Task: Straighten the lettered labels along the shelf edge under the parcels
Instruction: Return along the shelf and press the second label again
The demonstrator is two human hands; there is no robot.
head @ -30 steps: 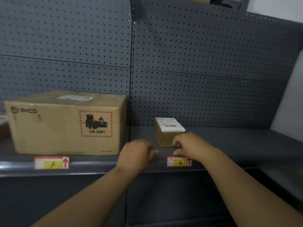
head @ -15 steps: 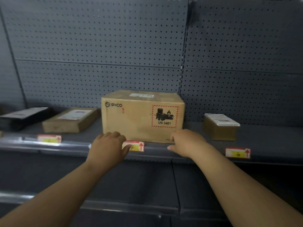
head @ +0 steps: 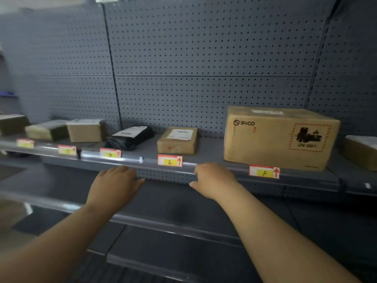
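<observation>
Red-and-yellow labels sit along the grey shelf edge [head: 214, 170]. The E label [head: 170, 160] is under a small brown parcel [head: 177, 140]. The F label [head: 264, 171] hangs under the large PICO box [head: 279, 137]. A D label [head: 110, 153] lies under a black bag parcel [head: 130, 137]. Two more labels [head: 67, 149] [head: 25, 143] are further left, blurred. My left hand [head: 114, 185] hovers just below the edge, left of the E label, fingers loosely together, holding nothing. My right hand [head: 214, 180] is just right of the E label, fingers curled at the edge.
Further brown parcels [head: 85, 130] [head: 46, 130] stand at the left of the shelf and one [head: 361, 152] at the far right. Grey pegboard [head: 204, 68] backs the shelf. A lower shelf [head: 163, 221] lies under my arms.
The view has swung left along the shelf, from the G label past F to E. Both hands moved left with it, from either side of F to either side of E.
</observation>
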